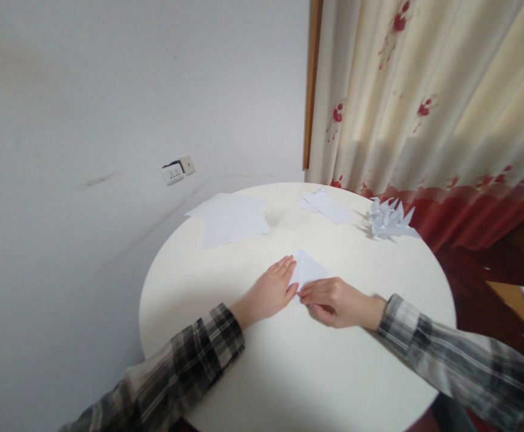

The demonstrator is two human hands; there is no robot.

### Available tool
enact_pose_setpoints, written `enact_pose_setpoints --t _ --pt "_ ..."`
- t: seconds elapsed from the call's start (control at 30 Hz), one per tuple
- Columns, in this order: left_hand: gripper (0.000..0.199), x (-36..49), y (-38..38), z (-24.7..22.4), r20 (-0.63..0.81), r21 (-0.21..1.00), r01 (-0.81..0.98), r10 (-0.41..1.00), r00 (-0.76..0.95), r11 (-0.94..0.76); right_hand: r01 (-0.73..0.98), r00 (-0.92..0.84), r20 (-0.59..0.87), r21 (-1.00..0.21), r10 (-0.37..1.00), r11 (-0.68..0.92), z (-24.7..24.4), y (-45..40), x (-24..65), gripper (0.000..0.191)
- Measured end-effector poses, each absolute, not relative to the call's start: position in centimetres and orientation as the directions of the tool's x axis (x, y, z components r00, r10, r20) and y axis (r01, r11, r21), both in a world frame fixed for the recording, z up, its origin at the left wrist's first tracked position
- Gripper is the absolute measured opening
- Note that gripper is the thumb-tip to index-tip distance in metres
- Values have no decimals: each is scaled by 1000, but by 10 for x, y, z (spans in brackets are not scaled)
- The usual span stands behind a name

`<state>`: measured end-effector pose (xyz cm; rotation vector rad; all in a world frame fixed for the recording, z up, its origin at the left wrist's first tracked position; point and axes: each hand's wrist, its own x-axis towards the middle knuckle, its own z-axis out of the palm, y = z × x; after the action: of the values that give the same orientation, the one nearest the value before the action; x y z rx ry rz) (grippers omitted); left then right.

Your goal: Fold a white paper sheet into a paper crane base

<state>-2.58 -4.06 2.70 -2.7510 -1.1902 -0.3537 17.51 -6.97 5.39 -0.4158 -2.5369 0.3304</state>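
A small folded white paper (309, 269) lies on the round white table (298, 372) between my two hands. My left hand (273, 289) rests flat over its left edge, fingers stretched out and the thumb near the lower corner. At the paper's lower right edge is my right hand (331, 301), with its fingers pressed together on the paper close to my left thumb. The bottom corner of the paper is partly hidden by the fingers.
Large white sheets (234, 219) lie at the table's back left. Smaller paper pieces (327, 206) are at the back. Several folded paper cranes (388, 219) stand at the back right. Behind are a wall with a socket (173, 174) and a floral curtain (415, 108).
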Motion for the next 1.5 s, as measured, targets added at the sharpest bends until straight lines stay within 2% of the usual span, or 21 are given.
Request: enact_pose_setpoints --t 0.1,0.17,0.3,0.6,0.73,0.93,1.07,1.2,1.37,1.5 --pt "48 -26 -41 28 262 -7 728 702 663 -685 310 -739 473 -393 479 866 53 -64 176 22" --pt "47 -25 -42 29 264 4 727 701 662 -687 425 -656 486 -396 578 814 49 -59 175 22" --pt "49 -23 -43 32 264 2 734 708 654 -679 597 -594 466 -291 656 747 40 -50 171 31" --pt "49 -21 -45 34 279 -21 733 700 657 -680 769 -576 333 -91 747 633 37 -34 165 47" --pt "47 -21 -42 38 275 13 698 674 686 -716 770 -590 313 -60 744 635 37 -35 167 49" --pt "53 -22 -31 37 278 172 627 648 709 -760 707 -645 315 -100 696 700 33 -35 173 48" --pt "53 -24 -27 36 300 238 611 655 694 -755 673 -666 356 -92 655 734 30 -33 174 43" --pt "46 -30 -23 40 304 236 599 643 703 -766 675 -667 364 -76 650 734 27 -33 175 42" --pt "33 -42 -21 44 309 165 584 604 735 -795 669 -675 364 -63 641 741 25 -32 177 42" --pt "35 -51 -21 46 312 157 582 599 737 -798 670 -681 360 -49 638 741 24 -31 179 43"
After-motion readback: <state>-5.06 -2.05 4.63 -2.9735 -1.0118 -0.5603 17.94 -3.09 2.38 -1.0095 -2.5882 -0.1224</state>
